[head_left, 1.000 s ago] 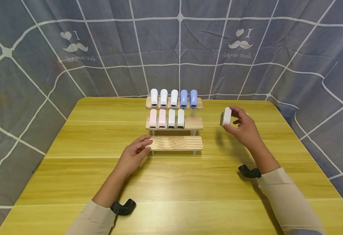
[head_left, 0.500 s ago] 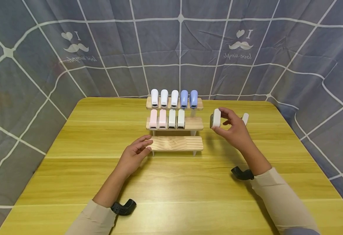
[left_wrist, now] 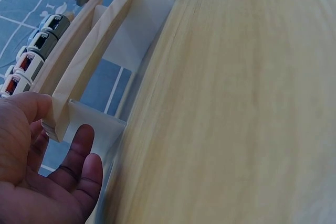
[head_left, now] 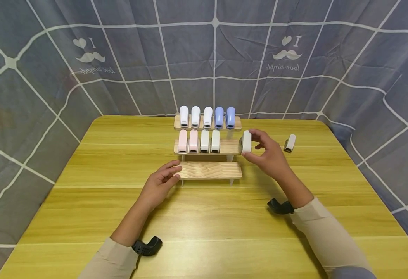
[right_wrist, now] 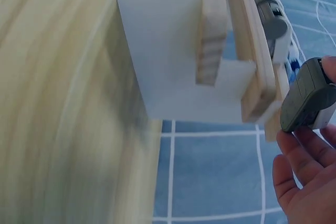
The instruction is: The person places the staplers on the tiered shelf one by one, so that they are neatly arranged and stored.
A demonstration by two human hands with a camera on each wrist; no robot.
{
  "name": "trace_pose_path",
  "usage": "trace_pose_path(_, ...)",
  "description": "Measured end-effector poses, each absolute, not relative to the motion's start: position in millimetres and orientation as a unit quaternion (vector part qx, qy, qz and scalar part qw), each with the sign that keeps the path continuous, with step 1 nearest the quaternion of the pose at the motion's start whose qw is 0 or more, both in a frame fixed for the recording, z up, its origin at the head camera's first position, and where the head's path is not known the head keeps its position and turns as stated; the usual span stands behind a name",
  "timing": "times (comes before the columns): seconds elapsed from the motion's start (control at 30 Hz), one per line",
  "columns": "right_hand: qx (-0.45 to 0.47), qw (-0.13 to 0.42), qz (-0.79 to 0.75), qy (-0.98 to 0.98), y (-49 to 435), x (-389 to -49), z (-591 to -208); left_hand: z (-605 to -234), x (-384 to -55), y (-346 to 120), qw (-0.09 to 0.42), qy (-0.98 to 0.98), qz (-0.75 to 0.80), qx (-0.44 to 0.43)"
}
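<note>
In the head view my right hand (head_left: 268,157) pinches a small white stapler (head_left: 246,141) by its two ends, at the right end of the middle board (head_left: 229,146) of a three-tier wooden display stand. Its grey base (right_wrist: 307,95) faces that board's end in the right wrist view. My left hand (head_left: 160,186) holds the left end of the lowest board (head_left: 207,169), with one digit over its end and the other fingers below. Two pink staplers (head_left: 188,141) and two pale ones (head_left: 210,141) stand in a row on the middle board's left part.
On the top board are three white staplers (head_left: 195,116) and two blue ones (head_left: 224,117). Another white stapler (head_left: 290,143) rests on the wooden table (head_left: 218,232) right of the stand. A grey checked curtain (head_left: 190,50) surrounds the table's back and sides.
My right hand has carried the white stapler leftward to the middle board's end, uncovering the stapler left on the table. My left hand has stayed in place.
</note>
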State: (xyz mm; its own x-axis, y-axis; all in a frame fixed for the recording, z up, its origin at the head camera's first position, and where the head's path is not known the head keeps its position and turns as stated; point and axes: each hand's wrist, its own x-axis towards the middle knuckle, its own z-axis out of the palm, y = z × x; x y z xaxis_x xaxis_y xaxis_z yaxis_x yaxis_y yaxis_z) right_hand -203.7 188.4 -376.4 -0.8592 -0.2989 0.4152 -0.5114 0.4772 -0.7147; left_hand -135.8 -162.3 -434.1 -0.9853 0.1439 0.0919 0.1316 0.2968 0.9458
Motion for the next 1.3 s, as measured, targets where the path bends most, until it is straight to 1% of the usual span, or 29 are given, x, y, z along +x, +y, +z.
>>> trace_pose_path(0.13, 0.253, 0.108, 0.449, -0.850, 179.5, -203.7, -377.2, -435.3, -136.5, -162.8, 0.003, 0.805, 0.587, 0.089)
trace_pose_path(0.33, 0.264, 0.117, 0.438, -0.851, 168.7, -203.7, -376.3, -436.2, -137.4, -162.6, 0.000, 0.804, 0.588, 0.093)
trace_pose_path(0.7, 0.276, 0.111, 0.433, -0.851, 151.9, -205.7, -378.1, -433.0, -135.4, -162.4, 0.004, 0.807, 0.584, 0.087)
trace_pose_path(0.9, 0.277, 0.118, 0.428, -0.852, 147.6, -207.4, -381.7, -432.6, -135.0, -161.9, 0.007, 0.806, 0.586, 0.085)
trace_pose_path(1.3, 0.253, 0.107, 0.396, -0.876, 143.8, -206.3, -381.8, -434.7, -136.5, -162.0, 0.005, 0.802, 0.590, 0.091)
